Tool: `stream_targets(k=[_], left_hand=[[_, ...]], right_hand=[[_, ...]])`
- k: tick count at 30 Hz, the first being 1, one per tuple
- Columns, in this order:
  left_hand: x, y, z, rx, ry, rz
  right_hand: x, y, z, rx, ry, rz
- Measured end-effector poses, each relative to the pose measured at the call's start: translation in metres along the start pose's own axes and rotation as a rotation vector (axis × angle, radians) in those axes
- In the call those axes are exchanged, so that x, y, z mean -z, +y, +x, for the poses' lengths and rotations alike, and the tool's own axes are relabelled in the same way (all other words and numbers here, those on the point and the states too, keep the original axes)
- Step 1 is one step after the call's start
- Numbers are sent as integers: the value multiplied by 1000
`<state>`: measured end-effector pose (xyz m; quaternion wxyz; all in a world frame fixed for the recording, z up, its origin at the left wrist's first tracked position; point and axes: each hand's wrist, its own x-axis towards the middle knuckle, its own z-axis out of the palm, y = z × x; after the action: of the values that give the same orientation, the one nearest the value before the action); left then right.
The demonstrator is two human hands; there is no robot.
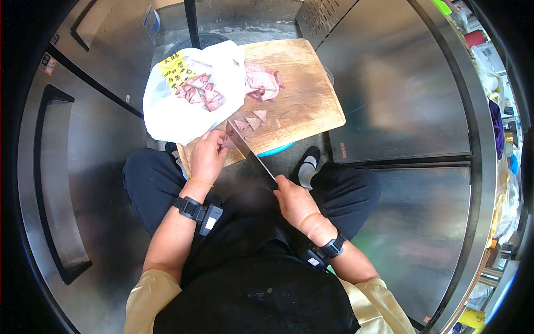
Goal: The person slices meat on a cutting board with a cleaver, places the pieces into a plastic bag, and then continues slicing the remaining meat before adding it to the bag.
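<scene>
My right hand (pixel 297 201) is closed around the handle of a kitchen knife (pixel 250 153), whose blade slants up and left over the wooden cutting board (pixel 311 94). Against the blade's left side, my left hand (pixel 208 157) pinches a piece of pink sliced meat (pixel 228 142), partly hidden by the fingers. Just beyond the blade lie several triangular cut pieces (pixel 254 122). Farther back on the board rests a pile of uncut meat slices (pixel 262 82). A white plastic bag (pixel 167 119) covers the board's left part, with several cut meat pieces (pixel 194 92) on it.
Steel cabinet doors stand close at the left (pixel 94 167) and right (pixel 395 94). Below the board, part of a blue round object (pixel 277 150) shows. My knees flank the board's near edge. Bags and containers line a shelf (pixel 503 195) at the far right.
</scene>
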<state>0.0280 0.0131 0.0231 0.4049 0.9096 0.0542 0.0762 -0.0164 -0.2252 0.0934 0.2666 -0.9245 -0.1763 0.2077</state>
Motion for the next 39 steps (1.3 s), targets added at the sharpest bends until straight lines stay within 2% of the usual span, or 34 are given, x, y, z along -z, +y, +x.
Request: stream_targets(k=[4, 9, 13, 17, 21, 22, 25, 30, 33, 36, 39], left_hand=[[-2, -4, 2, 16, -10, 10], [-3, -1, 5, 58, -14, 0], [-2, 1, 3, -3, 26, -47], [-4, 0, 0, 32, 32, -40], [-7, -6, 2, 87, -11, -165], [-8, -10, 3, 87, -33, -180], [-15, -20, 7, 82, -70, -379], [-15, 6, 24, -66, -61, -180], [-17, 21, 42, -105, -116, 9], [-19, 28, 52, -54, -197, 201], [-17, 35, 56, -208, -168, 387]], right_hand=[[-3, -7, 6, -62, -83, -147], [-4, -9, 24, -23, -61, -172], [11, -9, 32, -10, -99, -205], [21, 3, 25, 8, -6, -204], [44, 13, 14, 62, 63, 34], [46, 22, 14, 187, 156, 63], [74, 20, 11, -65, 31, 505], [95, 57, 43, -120, -48, 1030], [98, 75, 55, -98, 10, 1292], [94, 90, 62, -134, 41, 1382], [96, 93, 63, -146, 98, 1345]])
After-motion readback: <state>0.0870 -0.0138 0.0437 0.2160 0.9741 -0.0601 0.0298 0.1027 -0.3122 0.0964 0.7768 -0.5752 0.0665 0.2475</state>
